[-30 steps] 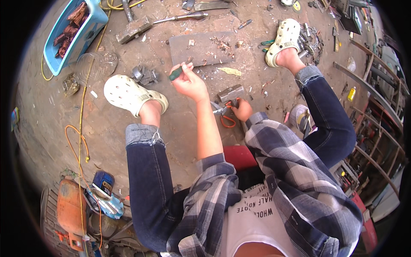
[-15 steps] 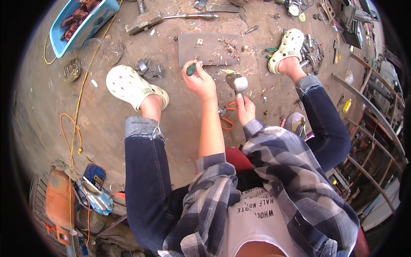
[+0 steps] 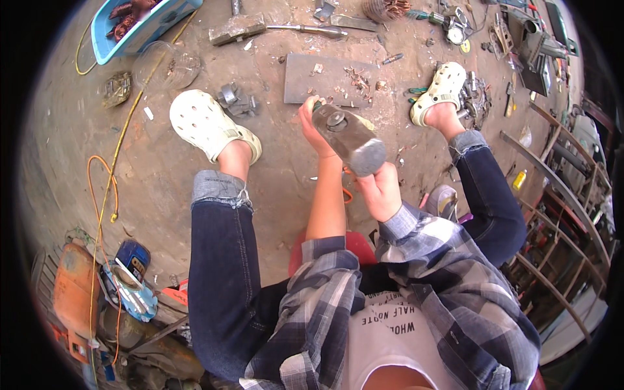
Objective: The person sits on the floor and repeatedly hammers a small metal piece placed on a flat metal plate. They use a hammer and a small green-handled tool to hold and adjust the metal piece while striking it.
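Note:
My right hand [image 3: 382, 192] is closed round the handle of a heavy hammer. The steel hammer head [image 3: 351, 140] is raised toward me and covers part of my left hand [image 3: 312, 130]. That left hand is wrapped round a green-handled tool [image 3: 317, 104]; only a bit of its handle shows, and its working end is hidden. Just beyond my fingers lies a flat dark metal plate [image 3: 302, 78] on the ground. Small coppery scraps [image 3: 359, 79] are scattered on the plate's right side. Beneath my right hand, an orange handle [image 3: 348, 195] is partly visible.
My feet in cream clogs [image 3: 207, 127] flank the work area. A sledgehammer head [image 3: 237, 29] and a long metal bar lie beyond the plate. At far left stands a blue basin [image 3: 133, 29] with reddish pieces. Metal parts [image 3: 478, 97] lie right; a curved metal frame [image 3: 559, 169] edges the right side.
The hammer has been lifted up toward me and now looks much larger. It hides the top of my left hand, which stays near the plate. The whole view has shifted slightly.

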Tool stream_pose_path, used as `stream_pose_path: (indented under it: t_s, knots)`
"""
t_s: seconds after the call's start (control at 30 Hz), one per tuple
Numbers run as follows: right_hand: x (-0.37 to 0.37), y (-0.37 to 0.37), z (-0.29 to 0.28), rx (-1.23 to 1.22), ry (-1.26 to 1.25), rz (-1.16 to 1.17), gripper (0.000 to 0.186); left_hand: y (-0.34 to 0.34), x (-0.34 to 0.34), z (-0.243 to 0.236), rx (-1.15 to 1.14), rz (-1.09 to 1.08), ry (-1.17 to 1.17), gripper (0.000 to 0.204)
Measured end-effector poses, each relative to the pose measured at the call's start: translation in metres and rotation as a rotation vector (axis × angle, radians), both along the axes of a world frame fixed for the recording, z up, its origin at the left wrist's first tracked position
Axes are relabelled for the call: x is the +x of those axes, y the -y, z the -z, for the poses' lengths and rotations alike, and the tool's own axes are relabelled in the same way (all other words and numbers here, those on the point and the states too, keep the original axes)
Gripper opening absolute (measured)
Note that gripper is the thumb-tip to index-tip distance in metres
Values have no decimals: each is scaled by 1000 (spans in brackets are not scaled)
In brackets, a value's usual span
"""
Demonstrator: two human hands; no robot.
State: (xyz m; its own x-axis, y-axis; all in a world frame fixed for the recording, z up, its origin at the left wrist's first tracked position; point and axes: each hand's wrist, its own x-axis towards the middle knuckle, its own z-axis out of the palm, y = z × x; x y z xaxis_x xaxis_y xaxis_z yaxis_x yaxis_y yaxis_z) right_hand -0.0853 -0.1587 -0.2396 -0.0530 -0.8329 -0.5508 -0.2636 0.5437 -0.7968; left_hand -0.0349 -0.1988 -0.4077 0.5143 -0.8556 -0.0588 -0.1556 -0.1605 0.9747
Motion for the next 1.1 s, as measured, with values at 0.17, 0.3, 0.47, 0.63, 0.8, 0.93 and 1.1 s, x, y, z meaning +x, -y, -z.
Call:
stream_pose_path:
  t_s: [0.17, 0.3, 0.47, 0.63, 0.8, 0.93, 1.1]
  knots:
    - [7, -11, 31, 63, -149, -6, 29, -6, -6, 13, -31, -27, -14, 29]
    - [3, -19, 19, 123, 20, 119, 30, 8, 11, 25, 18, -142, -207, 24]
    - [-17, -43, 45, 205, -90, 322, 39, 29, 19, 0, -148, -331, -327, 17]
    - [-52, -63, 104, 373, -738, 31, 52, 31, 51, -1, -88, -499, -339, 14]
    - [-74, -97, 147, 424, -910, -89, 43, 36, 71, 31, 589, -887, -454, 16]
    - [-69, -107, 149, 399, -865, -148, 38, -39, 38, 70, 246, -584, -104, 24]
    - [-74, -100, 151, 424, -852, -192, 37, -64, 17, 77, 419, -477, -81, 26]
